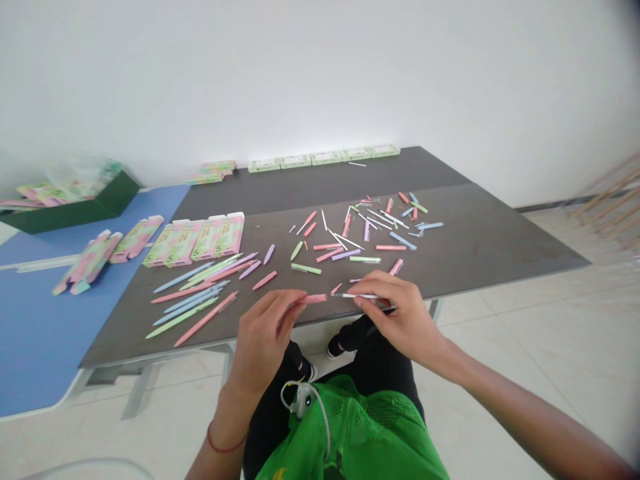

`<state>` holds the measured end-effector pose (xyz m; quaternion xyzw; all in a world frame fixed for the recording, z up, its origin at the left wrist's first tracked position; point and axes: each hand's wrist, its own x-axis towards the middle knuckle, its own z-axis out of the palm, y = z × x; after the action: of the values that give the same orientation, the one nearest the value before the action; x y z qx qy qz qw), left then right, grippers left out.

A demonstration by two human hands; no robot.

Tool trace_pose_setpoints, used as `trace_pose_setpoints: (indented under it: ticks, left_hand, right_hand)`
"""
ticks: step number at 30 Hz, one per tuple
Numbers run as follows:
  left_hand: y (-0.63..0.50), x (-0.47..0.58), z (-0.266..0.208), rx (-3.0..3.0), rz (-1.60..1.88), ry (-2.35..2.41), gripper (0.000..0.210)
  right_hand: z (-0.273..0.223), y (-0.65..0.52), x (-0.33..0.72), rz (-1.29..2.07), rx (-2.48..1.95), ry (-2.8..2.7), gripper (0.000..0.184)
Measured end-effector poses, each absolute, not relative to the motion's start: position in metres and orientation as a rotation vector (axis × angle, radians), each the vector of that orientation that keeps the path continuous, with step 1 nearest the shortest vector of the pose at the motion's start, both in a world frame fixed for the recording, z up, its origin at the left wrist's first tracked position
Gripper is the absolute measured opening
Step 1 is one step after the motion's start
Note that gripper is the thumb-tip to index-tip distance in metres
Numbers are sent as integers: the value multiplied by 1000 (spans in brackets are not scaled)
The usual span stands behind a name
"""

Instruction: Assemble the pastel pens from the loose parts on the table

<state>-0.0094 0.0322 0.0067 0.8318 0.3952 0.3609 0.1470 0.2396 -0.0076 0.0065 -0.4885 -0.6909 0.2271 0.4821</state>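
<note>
My left hand [267,337] pinches a pink pen barrel [316,299], its open end facing right. Opposite it, my right hand [397,303] holds a thin white pen refill [345,295] between thumb and fingertips, its tip pointing left at the barrel. A small gap separates the two. A small pink pen part [337,289] lies just beyond the refill. Past my hands, loose barrels such as a green one [306,269], pen tips and white refills [337,240] are scattered over the dark table. Several whole pens, among them a pink one [206,319], lie left of my left hand.
Pink-green cartons [200,239] stand in a row behind the whole pens; flattened ones [90,261] lie on the blue table [35,333]. A dark green box [107,200] holds cartons and plastic. More boxes [325,158] line the wall. The dark table's front edge [505,285] is close.
</note>
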Motion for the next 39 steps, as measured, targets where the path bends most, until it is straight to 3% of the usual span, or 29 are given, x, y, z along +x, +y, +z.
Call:
trace_pose_setpoints:
  ticks: [17,22,39]
  left_hand:
    - [29,-6,13,2365,1049,1001,10]
    - [28,-6,13,2259,1067,988,8]
    - [21,3,10,2076,1038,920,7]
  right_hand:
    - [18,-6,246,491,-1111,-1861,25]
    - [11,-1,244,800,-1171,-1613,7]
    - [-3,5,208,1483,-1006,-1029,37]
